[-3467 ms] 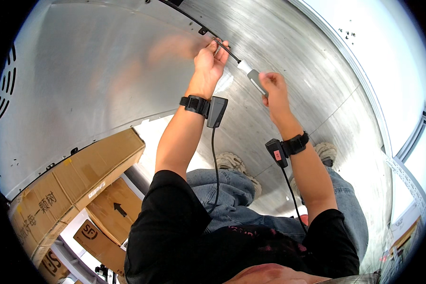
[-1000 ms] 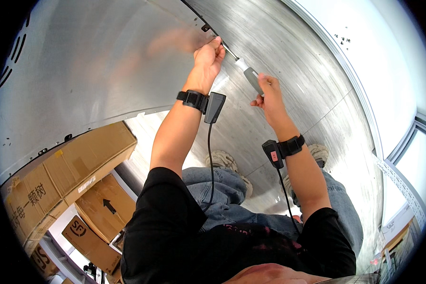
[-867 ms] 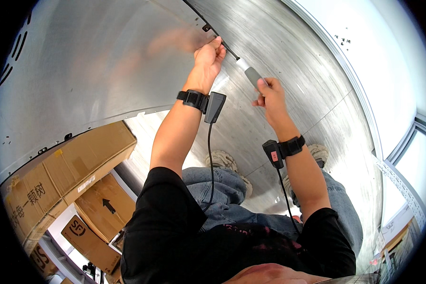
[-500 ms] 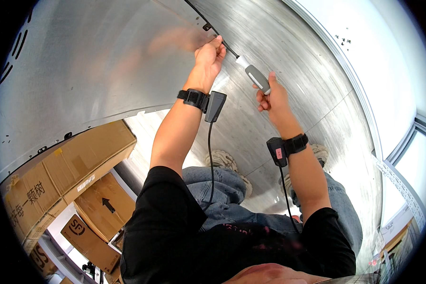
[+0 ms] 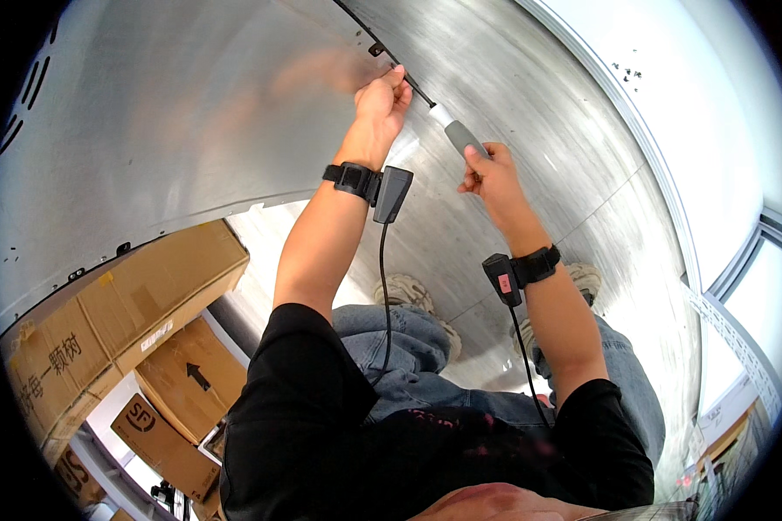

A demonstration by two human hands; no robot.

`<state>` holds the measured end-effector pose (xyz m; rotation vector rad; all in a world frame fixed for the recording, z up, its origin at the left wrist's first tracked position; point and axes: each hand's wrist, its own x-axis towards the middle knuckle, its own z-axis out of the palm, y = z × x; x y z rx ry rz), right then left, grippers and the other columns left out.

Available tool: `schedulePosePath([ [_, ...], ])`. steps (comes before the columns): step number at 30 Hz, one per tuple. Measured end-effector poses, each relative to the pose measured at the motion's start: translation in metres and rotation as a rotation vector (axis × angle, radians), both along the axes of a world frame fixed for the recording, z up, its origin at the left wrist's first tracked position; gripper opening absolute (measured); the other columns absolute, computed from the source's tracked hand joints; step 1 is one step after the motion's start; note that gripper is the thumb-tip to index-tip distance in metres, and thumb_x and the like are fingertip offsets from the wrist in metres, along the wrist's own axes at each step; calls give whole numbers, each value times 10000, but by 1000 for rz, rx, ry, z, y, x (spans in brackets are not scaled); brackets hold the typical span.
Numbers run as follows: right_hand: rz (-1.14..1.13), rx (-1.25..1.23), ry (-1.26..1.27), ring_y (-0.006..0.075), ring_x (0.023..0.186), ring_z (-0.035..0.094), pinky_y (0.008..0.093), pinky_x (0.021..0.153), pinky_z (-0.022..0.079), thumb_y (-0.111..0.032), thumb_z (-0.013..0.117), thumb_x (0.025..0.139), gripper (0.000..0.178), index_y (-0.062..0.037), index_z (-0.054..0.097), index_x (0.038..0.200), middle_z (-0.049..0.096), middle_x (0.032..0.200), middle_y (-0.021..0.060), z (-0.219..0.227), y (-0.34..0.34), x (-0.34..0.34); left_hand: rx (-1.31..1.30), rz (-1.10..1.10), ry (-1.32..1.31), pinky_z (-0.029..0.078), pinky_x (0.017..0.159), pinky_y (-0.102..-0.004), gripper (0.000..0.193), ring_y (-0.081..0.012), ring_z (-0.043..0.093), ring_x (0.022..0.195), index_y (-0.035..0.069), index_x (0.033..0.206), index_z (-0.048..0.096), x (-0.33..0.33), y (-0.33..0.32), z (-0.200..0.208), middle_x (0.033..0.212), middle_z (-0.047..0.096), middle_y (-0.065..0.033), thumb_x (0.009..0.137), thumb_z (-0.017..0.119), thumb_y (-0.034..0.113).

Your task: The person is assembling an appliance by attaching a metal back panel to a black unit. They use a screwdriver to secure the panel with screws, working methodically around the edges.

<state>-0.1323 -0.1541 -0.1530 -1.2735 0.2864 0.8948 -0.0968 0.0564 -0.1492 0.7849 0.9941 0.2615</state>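
Note:
A large silvery metal panel fills the upper left, with a dark strip along its far right edge. My left hand is at that edge, thumb and fingers pinched together; what lies between the fingertips is hidden. From beside them a thin dark shaft runs to the grey-and-white handle of a screwdriver, tilted down to the right. My right hand grips the rear end of this handle, thumb laid on it. Just beyond my left fingertips, a small black bracket sits on the panel's edge.
Cardboard boxes are stacked at the lower left, under the panel's near edge. Grey plank-patterned floor lies below my hands. A white wall curves along the right. Black cabled devices are strapped to both wrists.
My right hand has shifted slightly left and turned, with its thumb now laid against the handle. The screwdriver has moved a little up and left. My left hand has barely moved.

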Motion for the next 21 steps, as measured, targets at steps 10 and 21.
schedulePosePath([
  [10, -5, -96, -69, 93, 447, 420, 273, 495, 467, -526, 411, 936, 583, 33, 568, 989, 472, 568, 6, 10, 2, -1, -6, -16, -3, 479, 551, -238, 58, -103, 525, 617, 33, 854, 598, 1, 0, 0, 756, 578, -24, 826, 645, 15],
  [21, 131, 154, 213, 105, 417, 386, 289, 435, 390, -537, 363, 948, 589, -5, 599, 855, 446, 521, -6, 12, -13, 9, 0, -52, -33, 485, 582, -266, 142, -122, 541, 651, 42, 937, 566, -3, 4, -5, 817, 583, -27, 818, 630, -1],
])
